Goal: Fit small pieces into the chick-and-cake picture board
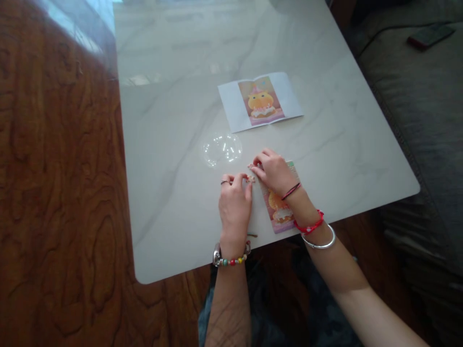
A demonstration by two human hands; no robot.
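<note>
My left hand [235, 202] is over the white table with thumb and index finger closed on a small pale jigsaw piece [250, 179]. Just above and to its right, my right hand [274, 171] pinches another small piece [250, 166] between its fingertips. Under my right hand and wrist lies a partly hidden orange and pink picture panel [278, 212], which looks like an assembled puzzle. A creased white sheet [226, 103] lies farther up the table, printed with a similar picture: an orange figure with two eyes and a pink top.
The marble-patterned table [173, 212] has a rounded corner near the lower left, above a brown wood floor [72, 241]. Light spots reflect left of my hands. A phone [430, 36] lies on a grey couch [408, 86] at right, near a dark cable.
</note>
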